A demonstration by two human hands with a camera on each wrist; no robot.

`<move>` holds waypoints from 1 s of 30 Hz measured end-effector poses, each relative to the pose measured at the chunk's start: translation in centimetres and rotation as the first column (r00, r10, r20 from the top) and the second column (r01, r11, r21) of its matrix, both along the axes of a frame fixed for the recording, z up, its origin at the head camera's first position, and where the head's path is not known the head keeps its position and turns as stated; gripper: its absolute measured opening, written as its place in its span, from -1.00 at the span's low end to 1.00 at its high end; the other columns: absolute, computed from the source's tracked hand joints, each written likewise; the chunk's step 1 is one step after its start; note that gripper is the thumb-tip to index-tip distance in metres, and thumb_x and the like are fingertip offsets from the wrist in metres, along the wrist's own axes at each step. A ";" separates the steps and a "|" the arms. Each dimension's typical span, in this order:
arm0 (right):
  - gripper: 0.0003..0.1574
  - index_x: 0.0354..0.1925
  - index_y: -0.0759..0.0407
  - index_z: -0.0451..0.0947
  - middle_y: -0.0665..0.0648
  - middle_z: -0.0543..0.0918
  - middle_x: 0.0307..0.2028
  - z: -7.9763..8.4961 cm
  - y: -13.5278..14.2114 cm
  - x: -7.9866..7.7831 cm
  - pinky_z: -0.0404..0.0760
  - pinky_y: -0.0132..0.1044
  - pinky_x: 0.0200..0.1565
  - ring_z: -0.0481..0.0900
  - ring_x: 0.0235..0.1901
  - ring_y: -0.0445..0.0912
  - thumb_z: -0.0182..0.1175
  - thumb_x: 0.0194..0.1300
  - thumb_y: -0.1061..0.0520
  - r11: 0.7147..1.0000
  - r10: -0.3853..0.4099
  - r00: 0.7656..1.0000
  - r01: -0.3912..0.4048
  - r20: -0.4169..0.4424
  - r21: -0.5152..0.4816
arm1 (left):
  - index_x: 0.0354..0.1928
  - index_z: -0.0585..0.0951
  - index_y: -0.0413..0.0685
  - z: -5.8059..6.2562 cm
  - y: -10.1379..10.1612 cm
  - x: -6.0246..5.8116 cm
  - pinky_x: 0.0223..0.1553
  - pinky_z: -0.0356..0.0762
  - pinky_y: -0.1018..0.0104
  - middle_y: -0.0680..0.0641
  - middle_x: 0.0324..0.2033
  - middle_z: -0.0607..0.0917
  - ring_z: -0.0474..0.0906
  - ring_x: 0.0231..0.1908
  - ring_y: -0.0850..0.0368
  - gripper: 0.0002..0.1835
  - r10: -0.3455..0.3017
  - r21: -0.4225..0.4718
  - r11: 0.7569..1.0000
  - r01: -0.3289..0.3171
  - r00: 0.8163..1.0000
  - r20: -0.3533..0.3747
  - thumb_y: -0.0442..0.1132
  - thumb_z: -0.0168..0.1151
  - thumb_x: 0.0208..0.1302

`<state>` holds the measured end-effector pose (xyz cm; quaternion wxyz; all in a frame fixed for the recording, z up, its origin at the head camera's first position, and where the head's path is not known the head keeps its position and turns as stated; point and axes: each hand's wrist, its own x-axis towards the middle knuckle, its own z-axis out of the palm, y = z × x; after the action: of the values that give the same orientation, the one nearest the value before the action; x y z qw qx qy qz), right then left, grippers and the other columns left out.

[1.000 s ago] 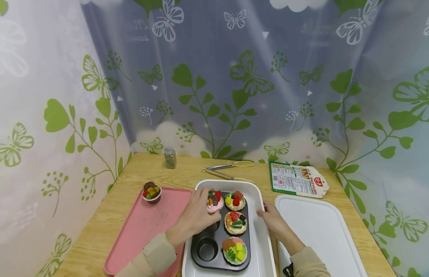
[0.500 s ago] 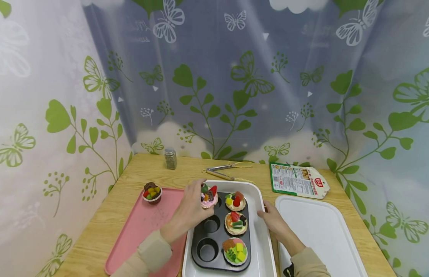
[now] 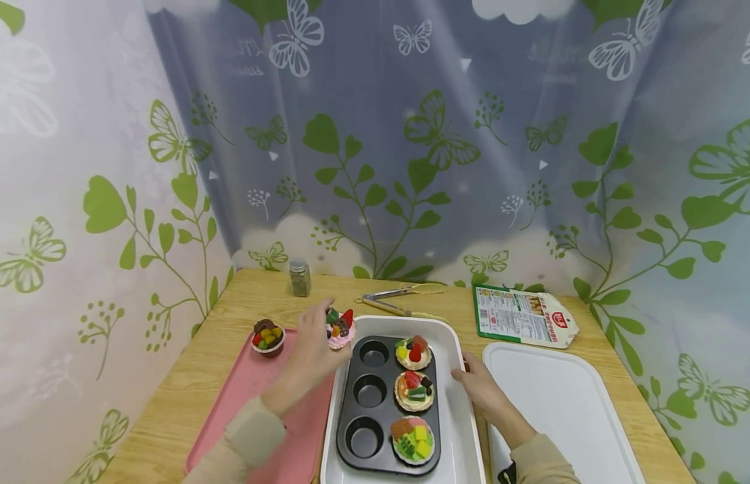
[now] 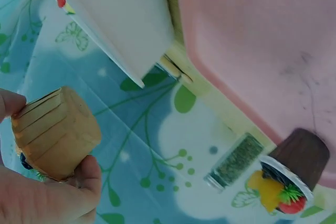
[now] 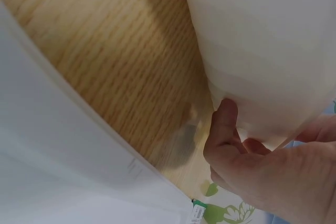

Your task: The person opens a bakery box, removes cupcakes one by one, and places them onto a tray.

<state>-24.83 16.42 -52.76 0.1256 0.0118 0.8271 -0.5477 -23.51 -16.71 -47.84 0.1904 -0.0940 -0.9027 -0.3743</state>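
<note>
Fingers of my left hand [image 3: 305, 359] pinch the pink-topped cupcake [image 3: 340, 329], with the thumb on the opposite side of its pleated wrapper; it is squat, with no long axis to speak of, and its topping faces up; the relation I judge to matter is that it hangs at the far-left corner of the white tray [image 3: 459, 417], over toward the far edge of the pink tray [image 3: 308, 430], with the chocolate cup [image 3: 269, 340] farther left, at that pink tray's far-left corner; how high I hold it is hard to read from the head view.

My left hand alone has it; my right hand [image 3: 480, 383] is well apart, its fingers curled against the right wall of the white tray, though I cannot tell how far they reach under the rim.

Against a second ago, my left hand and the cupcake have moved left, away from the far-left well of the muffin pan [image 3: 387, 411]; that well now shows bare, like the other two in its column; the three tarts [image 3: 414, 391] on the pan's right side sit in their wells as they did; my right hand has stayed put.
</note>
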 end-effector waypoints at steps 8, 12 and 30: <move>-0.31 0.55 0.46 0.14 0.57 0.45 0.34 0.2 0.1 0.1 0.64 0.24 0.23 0.55 0.27 0.34 -0.06 0.57 0.26 1.000 -0.004 1.000 0.004 0.006 -0.002 | 0.52 0.28 -0.19 0.1 -1.8 -0.7 0.24 0.47 -0.28 -0.33 0.37 0.47 0.39 0.27 -0.36 -0.03 0.067 0.003 0.998 -0.067 0.996 0.061 -0.22 0.53 0.05; -0.32 0.54 0.47 0.14 0.57 0.46 0.33 0.1 0.1 0.0 0.63 0.25 0.24 0.56 0.27 0.33 -0.06 0.57 0.26 1.000 -0.002 1.000 0.002 0.002 0.000 | 0.50 0.30 -0.21 -0.2 -2.7 -1.1 0.27 0.41 -0.28 -0.31 0.32 0.46 0.35 0.28 -0.37 -0.05 0.083 -0.007 0.997 -0.083 0.992 0.097 -0.17 0.52 0.07; -0.32 0.54 0.48 0.13 0.57 0.44 0.34 0.2 0.0 0.2 0.61 0.26 0.25 0.54 0.28 0.33 -0.07 0.57 0.27 1.000 -0.002 1.000 0.002 0.008 -0.007 | 0.61 0.12 -0.21 -2.1 -5.1 -2.4 0.44 0.29 -0.36 -0.34 0.51 0.28 0.10 0.51 -0.39 -0.02 0.084 0.018 0.995 -0.093 0.954 0.286 -0.28 0.40 0.22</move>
<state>-24.64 16.39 -52.59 0.1286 0.0143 0.8246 -0.5508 -25.95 -21.82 -49.93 0.0765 0.0046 -0.9180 -0.3891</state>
